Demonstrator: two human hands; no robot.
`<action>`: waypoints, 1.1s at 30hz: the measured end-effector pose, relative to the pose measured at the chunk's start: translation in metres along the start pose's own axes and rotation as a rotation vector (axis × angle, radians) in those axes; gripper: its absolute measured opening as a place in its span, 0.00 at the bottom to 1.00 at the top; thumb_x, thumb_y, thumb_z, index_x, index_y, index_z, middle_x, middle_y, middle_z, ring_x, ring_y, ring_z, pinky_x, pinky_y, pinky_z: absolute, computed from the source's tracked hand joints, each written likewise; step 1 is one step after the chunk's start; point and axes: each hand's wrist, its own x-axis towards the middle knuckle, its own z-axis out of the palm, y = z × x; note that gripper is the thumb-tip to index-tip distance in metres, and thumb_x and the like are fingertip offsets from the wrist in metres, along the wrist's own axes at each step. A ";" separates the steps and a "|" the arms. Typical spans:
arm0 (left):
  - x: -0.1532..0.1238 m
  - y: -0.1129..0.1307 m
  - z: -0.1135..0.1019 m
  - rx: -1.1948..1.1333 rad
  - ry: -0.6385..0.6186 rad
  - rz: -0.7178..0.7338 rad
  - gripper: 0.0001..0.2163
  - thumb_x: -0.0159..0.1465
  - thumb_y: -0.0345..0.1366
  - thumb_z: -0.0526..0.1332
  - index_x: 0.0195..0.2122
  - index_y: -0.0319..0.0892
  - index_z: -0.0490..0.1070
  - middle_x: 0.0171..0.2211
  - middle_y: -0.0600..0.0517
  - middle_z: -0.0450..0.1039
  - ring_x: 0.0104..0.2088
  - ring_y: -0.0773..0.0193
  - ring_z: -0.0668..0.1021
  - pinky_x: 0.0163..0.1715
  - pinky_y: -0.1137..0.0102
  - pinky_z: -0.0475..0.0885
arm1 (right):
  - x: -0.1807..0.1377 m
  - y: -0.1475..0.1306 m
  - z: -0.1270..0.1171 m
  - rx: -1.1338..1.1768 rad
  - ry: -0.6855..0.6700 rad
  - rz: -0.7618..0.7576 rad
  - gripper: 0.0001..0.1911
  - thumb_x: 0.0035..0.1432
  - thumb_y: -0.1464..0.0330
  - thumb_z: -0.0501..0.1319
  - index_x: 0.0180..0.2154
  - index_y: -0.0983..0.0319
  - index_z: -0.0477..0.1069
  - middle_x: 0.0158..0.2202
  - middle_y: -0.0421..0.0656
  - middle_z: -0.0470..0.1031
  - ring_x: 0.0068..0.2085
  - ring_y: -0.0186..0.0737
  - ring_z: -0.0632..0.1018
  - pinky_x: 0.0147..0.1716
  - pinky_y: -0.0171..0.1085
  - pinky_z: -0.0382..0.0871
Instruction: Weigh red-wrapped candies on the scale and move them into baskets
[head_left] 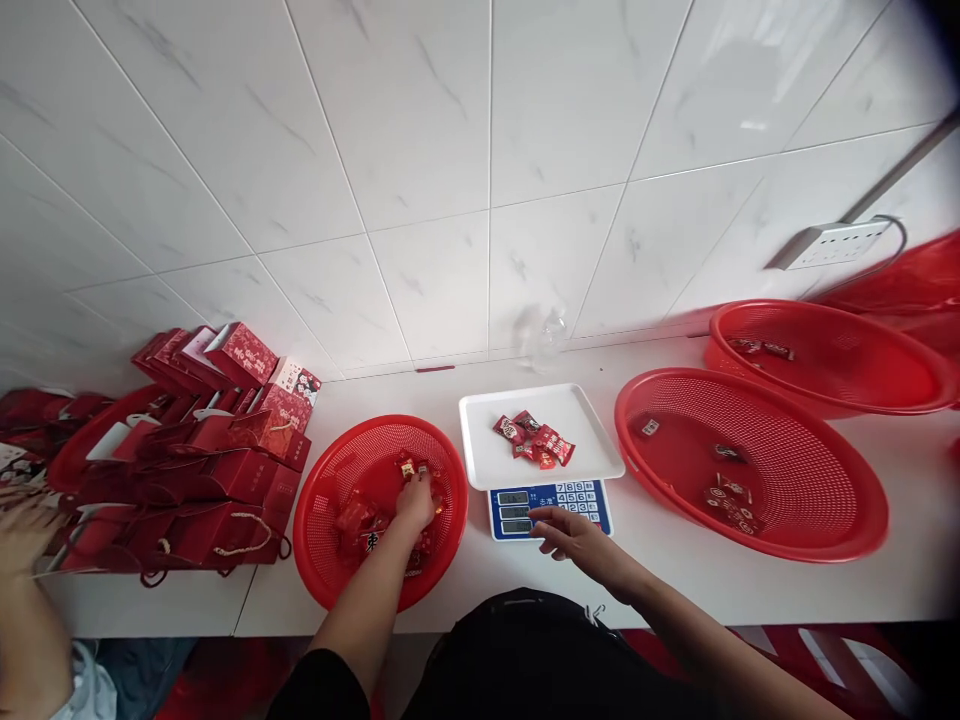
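My left hand reaches into a red mesh basket and its fingers close around wrapped candies lying there. More red-wrapped candies sit on the white tray of a small digital scale. My right hand hovers just in front of the scale's blue keypad, fingers loosely spread and holding nothing.
Two larger red mesh baskets with a few candies stand at the right. A pile of red gift boxes and bags fills the left. Another person's hand shows at the far left edge. A white power strip lies by the tiled wall.
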 end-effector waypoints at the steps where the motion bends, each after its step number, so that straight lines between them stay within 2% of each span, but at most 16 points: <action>1: 0.002 0.002 0.002 0.026 0.002 -0.004 0.19 0.53 0.32 0.60 0.47 0.39 0.65 0.52 0.38 0.64 0.49 0.50 0.70 0.43 0.64 0.64 | -0.001 0.001 -0.001 -0.002 0.009 -0.003 0.21 0.49 0.53 0.58 0.42 0.60 0.69 0.35 0.42 0.74 0.35 0.38 0.74 0.34 0.39 0.66; 6: 0.005 0.000 0.000 0.099 -0.026 0.011 0.06 0.55 0.31 0.58 0.35 0.41 0.69 0.43 0.42 0.70 0.40 0.53 0.75 0.36 0.66 0.66 | -0.005 0.012 -0.006 0.010 0.052 0.015 0.20 0.49 0.55 0.59 0.41 0.60 0.69 0.34 0.42 0.73 0.34 0.37 0.74 0.33 0.38 0.66; 10: 0.006 -0.009 -0.007 0.118 -0.053 0.024 0.05 0.57 0.32 0.56 0.35 0.43 0.68 0.36 0.45 0.74 0.36 0.56 0.76 0.32 0.68 0.65 | -0.007 0.016 -0.007 0.026 0.055 0.014 0.20 0.49 0.55 0.59 0.42 0.60 0.68 0.34 0.41 0.73 0.33 0.36 0.74 0.33 0.37 0.67; 15: 0.002 -0.009 -0.003 0.179 -0.040 0.058 0.12 0.54 0.38 0.61 0.39 0.43 0.68 0.43 0.43 0.72 0.43 0.52 0.74 0.39 0.65 0.65 | -0.003 0.016 -0.003 0.019 0.046 -0.002 0.20 0.50 0.55 0.59 0.42 0.60 0.68 0.31 0.39 0.71 0.33 0.36 0.74 0.34 0.37 0.67; 19: 0.002 -0.002 0.006 0.207 0.016 0.047 0.06 0.56 0.34 0.57 0.34 0.41 0.70 0.41 0.42 0.73 0.46 0.50 0.73 0.45 0.60 0.61 | 0.000 0.019 -0.002 0.011 0.020 -0.022 0.21 0.50 0.55 0.59 0.42 0.60 0.68 0.32 0.39 0.71 0.33 0.36 0.74 0.34 0.37 0.67; 23: 0.007 -0.004 0.005 0.131 0.024 0.004 0.05 0.57 0.34 0.56 0.30 0.41 0.69 0.35 0.42 0.75 0.40 0.50 0.75 0.40 0.62 0.63 | -0.002 0.022 -0.006 0.008 0.019 -0.022 0.21 0.50 0.56 0.59 0.43 0.61 0.68 0.32 0.39 0.70 0.33 0.35 0.74 0.34 0.37 0.67; 26: 0.011 -0.012 -0.001 0.020 0.022 -0.011 0.07 0.60 0.37 0.53 0.32 0.42 0.69 0.31 0.45 0.75 0.34 0.56 0.76 0.33 0.68 0.65 | -0.006 0.022 -0.009 0.007 0.023 -0.014 0.21 0.51 0.56 0.59 0.43 0.61 0.68 0.33 0.40 0.71 0.33 0.35 0.74 0.34 0.37 0.67; 29: 0.012 -0.021 -0.009 -0.090 0.039 0.003 0.08 0.62 0.35 0.51 0.33 0.41 0.68 0.31 0.48 0.75 0.33 0.62 0.76 0.31 0.73 0.65 | -0.009 0.020 -0.010 -0.006 0.027 0.002 0.20 0.50 0.56 0.59 0.42 0.61 0.68 0.33 0.40 0.71 0.33 0.36 0.74 0.34 0.38 0.67; 33: 0.008 -0.033 -0.012 -0.175 0.047 -0.015 0.07 0.61 0.35 0.52 0.31 0.41 0.67 0.28 0.52 0.73 0.29 0.65 0.74 0.27 0.75 0.64 | -0.011 0.017 -0.009 -0.017 0.035 0.012 0.19 0.49 0.56 0.59 0.41 0.60 0.69 0.31 0.39 0.71 0.32 0.36 0.74 0.33 0.38 0.67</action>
